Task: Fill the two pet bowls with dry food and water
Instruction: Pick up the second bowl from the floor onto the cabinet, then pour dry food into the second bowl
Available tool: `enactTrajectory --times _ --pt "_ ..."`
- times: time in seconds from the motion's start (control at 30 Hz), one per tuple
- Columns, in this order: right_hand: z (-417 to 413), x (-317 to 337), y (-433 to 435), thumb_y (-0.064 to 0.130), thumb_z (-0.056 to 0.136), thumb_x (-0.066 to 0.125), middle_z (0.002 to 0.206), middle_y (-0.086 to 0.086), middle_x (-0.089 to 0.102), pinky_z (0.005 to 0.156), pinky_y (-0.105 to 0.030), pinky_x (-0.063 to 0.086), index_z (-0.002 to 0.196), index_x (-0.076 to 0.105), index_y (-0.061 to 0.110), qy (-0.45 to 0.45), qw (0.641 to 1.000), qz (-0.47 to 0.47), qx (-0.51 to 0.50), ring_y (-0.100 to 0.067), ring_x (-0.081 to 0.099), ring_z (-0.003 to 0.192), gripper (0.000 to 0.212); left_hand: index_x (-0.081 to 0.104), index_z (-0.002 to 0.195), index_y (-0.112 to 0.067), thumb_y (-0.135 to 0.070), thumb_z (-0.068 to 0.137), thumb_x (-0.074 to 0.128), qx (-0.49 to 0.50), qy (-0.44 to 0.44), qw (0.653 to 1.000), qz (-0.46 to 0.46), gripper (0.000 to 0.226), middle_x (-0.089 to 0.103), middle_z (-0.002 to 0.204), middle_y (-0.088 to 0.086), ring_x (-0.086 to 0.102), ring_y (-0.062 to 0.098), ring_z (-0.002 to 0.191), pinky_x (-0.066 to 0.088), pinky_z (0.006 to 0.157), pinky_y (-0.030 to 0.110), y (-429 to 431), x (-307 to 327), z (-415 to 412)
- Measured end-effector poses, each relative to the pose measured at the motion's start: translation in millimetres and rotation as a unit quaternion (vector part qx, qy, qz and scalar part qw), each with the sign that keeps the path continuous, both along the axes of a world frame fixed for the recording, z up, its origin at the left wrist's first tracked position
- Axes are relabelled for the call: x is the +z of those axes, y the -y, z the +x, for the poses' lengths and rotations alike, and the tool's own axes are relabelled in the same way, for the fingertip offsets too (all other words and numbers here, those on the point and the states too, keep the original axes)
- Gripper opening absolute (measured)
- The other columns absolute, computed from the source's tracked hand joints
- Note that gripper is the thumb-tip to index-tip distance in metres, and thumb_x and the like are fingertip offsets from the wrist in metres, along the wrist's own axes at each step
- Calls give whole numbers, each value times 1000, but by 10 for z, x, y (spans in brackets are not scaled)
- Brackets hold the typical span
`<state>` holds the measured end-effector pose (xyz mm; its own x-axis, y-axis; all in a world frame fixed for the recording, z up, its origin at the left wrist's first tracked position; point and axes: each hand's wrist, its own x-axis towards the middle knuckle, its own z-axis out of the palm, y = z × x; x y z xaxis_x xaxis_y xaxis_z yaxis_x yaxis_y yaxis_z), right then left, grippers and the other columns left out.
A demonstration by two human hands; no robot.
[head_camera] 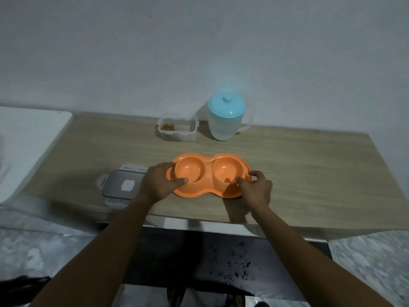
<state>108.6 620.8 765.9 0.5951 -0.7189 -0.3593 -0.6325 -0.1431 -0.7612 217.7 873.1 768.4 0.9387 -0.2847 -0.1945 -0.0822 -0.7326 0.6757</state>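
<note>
An orange double pet bowl [208,165] lies on the wooden table [298,173], both of its round hollows bare. My left hand [160,182] grips its left end, thumb on the rim. My right hand [257,188] holds its right front edge with the fingers curled over it. Behind the bowl stands an uncovered clear food box [177,129] with a little brown dry food in one corner. To the right of that box is a translucent water jug [225,116] with a light blue lid.
The box's clear lid [121,185] with white clips lies flat left of the bowl, partly under my left wrist. A white surface [28,138] adjoins the table on the left. A wall rises just behind the table. Dark floor with scattered specks lies below the front edge.
</note>
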Motion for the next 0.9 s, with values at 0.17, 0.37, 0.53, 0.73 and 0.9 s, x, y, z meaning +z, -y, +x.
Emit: enactTrajectory --times 0.17,0.37,0.53,0.73,0.9 --pt "534 260 -357 38 86 74 128 -12 55 98 -39 47 124 66 24 56 993 -93 45 -31 57 119 42 46 136 -40 -73 44 79 -141 61 980 124 103 60 128 -6 44 25 124 34 97 44 -158 11 201" --pt "1478 286 -733 55 92 61 136 -9 65 105 -51 51 140 59 16 76 991 47 104 -29 62 123 62 48 139 -39 -71 57 75 -153 84 975 139 93 46 147 -13 32 27 138 19 104 46 -286 -124 284" --pt "2046 200 -792 55 97 54 106 -15 72 97 -54 56 109 67 14 45 991 100 74 -37 68 102 45 43 142 -39 -75 59 70 -171 113 968 146 94 46 147 -11 33 25 137 18 104 44 -307 -197 365" --pt "2402 -33 -800 43 96 59 113 -22 68 92 -53 59 108 65 8 4 995 86 52 -42 68 105 38 44 142 -37 -70 65 66 -194 140 953 189 86 48 146 -11 34 25 137 17 106 48 -294 -188 430" --pt "2308 169 -912 8 101 48 115 -24 60 88 -43 62 131 56 -9 16 985 160 58 -30 64 97 35 44 142 -36 -71 66 66 -193 144 949 201 87 51 143 -10 34 24 137 17 105 46 -318 -154 431"
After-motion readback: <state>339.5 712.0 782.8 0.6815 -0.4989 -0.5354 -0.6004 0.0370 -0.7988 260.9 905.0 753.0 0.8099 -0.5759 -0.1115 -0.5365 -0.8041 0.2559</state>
